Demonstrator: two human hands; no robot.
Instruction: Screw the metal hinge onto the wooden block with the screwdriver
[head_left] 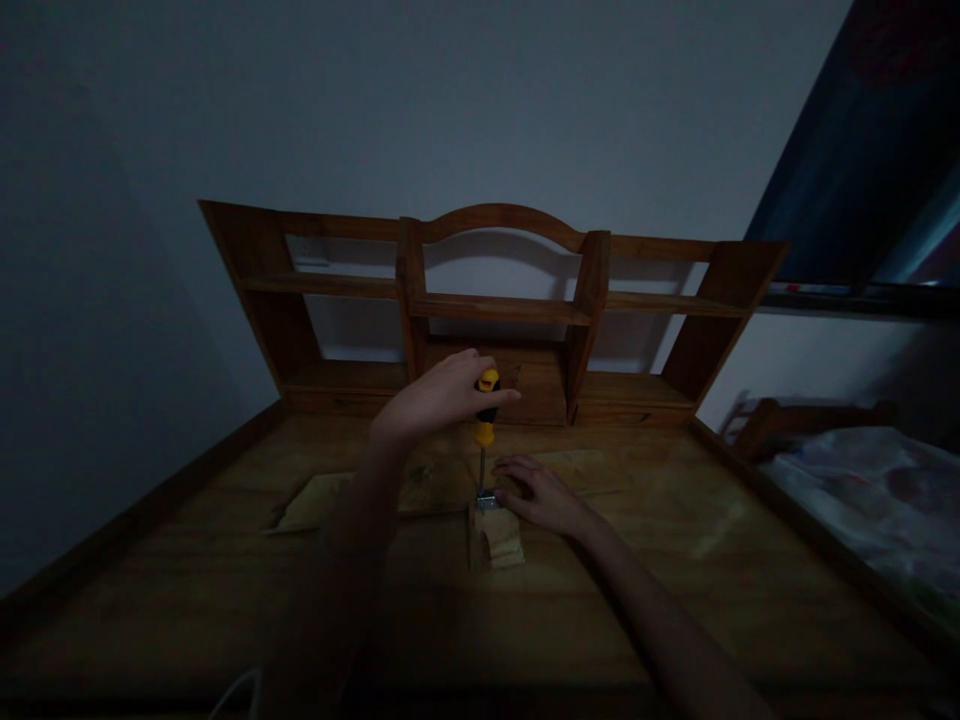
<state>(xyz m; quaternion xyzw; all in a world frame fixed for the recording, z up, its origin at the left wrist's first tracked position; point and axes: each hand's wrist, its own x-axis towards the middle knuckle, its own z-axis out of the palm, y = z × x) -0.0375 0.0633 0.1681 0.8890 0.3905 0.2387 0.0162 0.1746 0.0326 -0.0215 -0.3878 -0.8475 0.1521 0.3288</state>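
Observation:
My left hand (442, 397) is closed around the yellow and black handle of a screwdriver (485, 432). The screwdriver stands nearly upright, its shaft pointing down at a small silvery metal piece (487, 500), perhaps a hinge. That piece lies on the far end of a small wooden block (501, 535) with a curved cut-out. From the right, my right hand (544, 497) reaches in with bent fingers, its thumb against the metal piece and its other fingers just beyond. Exactly where the screwdriver tip meets the metal is too dark to make out.
Flat wooden boards (319, 500) lie on the wooden desktop (697, 580) behind the block. A shelf unit (499, 310) rises along the desk's back edge against the wall. A white cable (244, 685) shows at the near edge. Right of the desk is a bed (862, 480).

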